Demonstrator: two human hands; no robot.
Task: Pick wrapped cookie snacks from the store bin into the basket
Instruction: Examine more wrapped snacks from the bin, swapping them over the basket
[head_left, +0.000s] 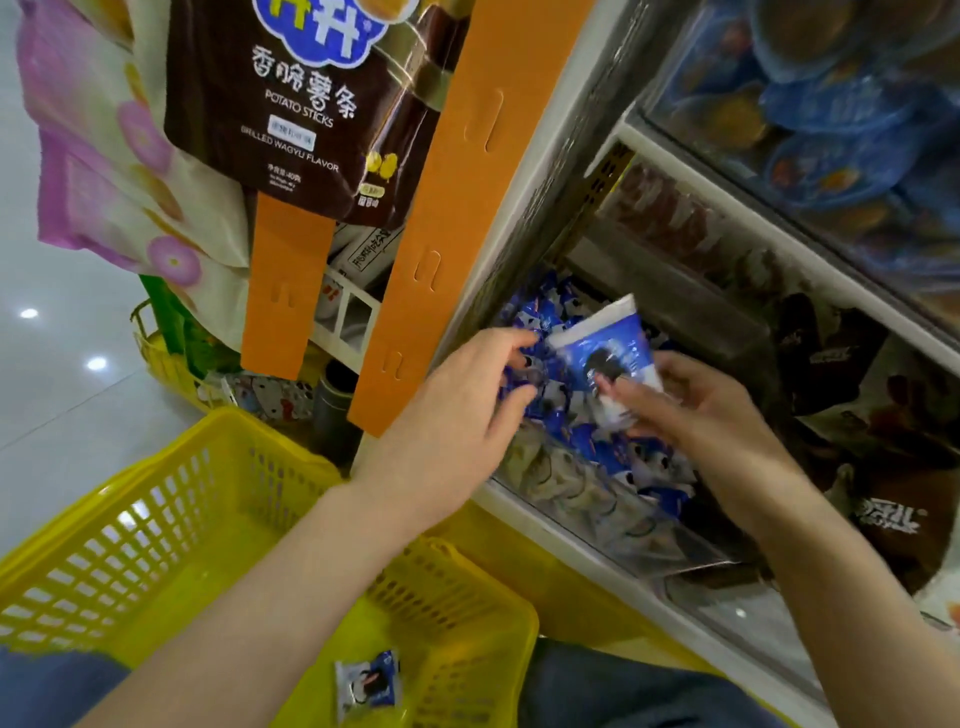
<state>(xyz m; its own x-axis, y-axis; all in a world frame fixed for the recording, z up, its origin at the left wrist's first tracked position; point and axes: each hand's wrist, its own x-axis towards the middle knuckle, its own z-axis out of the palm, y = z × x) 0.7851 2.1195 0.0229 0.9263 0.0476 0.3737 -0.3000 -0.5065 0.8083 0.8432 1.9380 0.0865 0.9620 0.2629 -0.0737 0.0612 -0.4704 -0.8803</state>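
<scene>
A clear store bin (613, 535) holds a heap of blue-and-white wrapped cookie snacks (597, 441). My right hand (691, 410) holds one larger blue-and-white cookie packet (608, 353) above the heap. My left hand (467, 410) reaches into the bin's left side, its fingers curled on small wrapped snacks. Below me sits the yellow plastic basket (171, 525), and one wrapped cookie snack (366, 683) lies on its floor.
Orange display strips (441, 249) and a brown potato-stick bag (306, 104) hang left of the bin. Dark snack bags (852, 395) fill the neighbouring bin on the right. Blue packs (831, 114) sit on the shelf above. A second yellow basket (166, 364) stands behind.
</scene>
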